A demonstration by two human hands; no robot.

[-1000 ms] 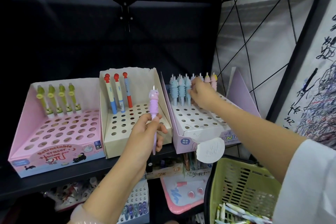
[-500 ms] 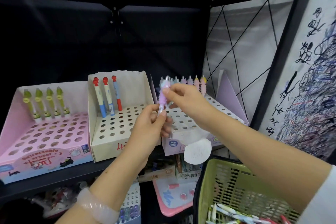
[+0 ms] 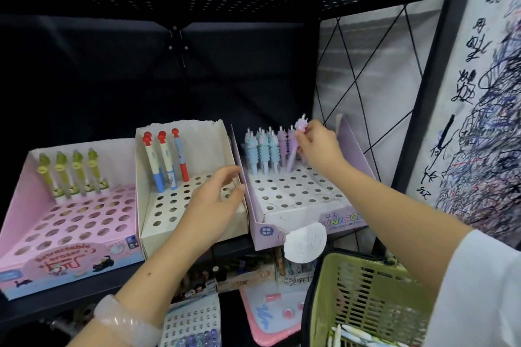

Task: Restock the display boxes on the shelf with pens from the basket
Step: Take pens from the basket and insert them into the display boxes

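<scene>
Right hand: the right hand (image 3: 318,146) is being held over the back row of the purple box (image 3: 298,200); its fingers (image 3: 306,135) are being pinched around a purple pen (image 3: 294,146), near the pen's figure top.
Purple pen: it is being kept almost upright, a little tilted, with its lower end at a hole in the back row; whether the end is already inside the hole cannot be told. It is standing just beside another purple pen.
Left hand: the left hand (image 3: 214,200) is being held over the white box (image 3: 186,186), with its fingers relaxed and a little spread, gripping nothing. The fingertips are being kept at the side wall between the white box and the purple box; whether they are touching it cannot be told.
Purple box: it is sitting on the shelf (image 3: 70,294) at the right, and blue pens (image 3: 260,149) are being carried upright in its back row, left of the purple ones. Many front holes are open.
White box: it is standing in the middle, and three pens with red tops (image 3: 165,160) are being held in its back left part.
Pink box: the pink box (image 3: 64,220) is standing at the left, with four green pens (image 3: 73,175) in its back row.
Basket: the green basket (image 3: 369,301) is being seen at the lower right, below the shelf edge, with some pens lying in its bottom.
Wrist: a pale bracelet (image 3: 127,324) is being worn on the left wrist.
</scene>
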